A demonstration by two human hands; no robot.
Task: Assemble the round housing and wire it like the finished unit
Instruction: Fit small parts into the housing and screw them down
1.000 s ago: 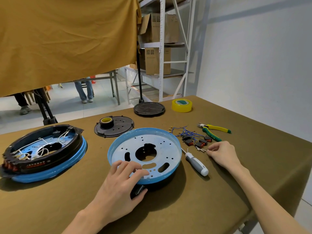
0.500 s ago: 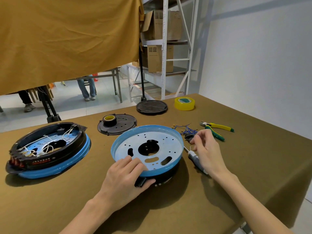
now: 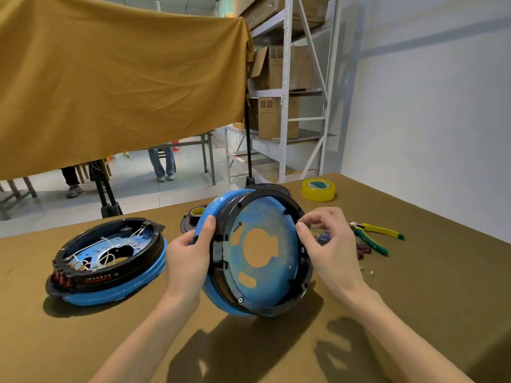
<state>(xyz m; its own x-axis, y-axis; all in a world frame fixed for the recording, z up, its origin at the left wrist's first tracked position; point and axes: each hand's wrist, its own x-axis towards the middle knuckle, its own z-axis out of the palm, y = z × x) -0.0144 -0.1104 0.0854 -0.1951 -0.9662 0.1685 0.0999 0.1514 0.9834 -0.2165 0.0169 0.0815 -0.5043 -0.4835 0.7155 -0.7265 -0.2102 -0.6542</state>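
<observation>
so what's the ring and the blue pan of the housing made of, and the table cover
Ring: looks like moulded black plastic, matte, with clips and screw bosses. Pan: probably painted sheet metal, thin, with punched holes and a glossy blue rim. Table cover: olive woven cloth, matte, softly creased.

Bright, even daylight fills the scene. Hard dark shadows of the arms and the raised round housing (image 3: 257,252) fall toward the viewer on the worktop (image 3: 414,313), so light comes from ahead and above. Wide-angle bending curves the shelf rack (image 3: 284,87) and edges. Slight softness throughout; no glare.
</observation>
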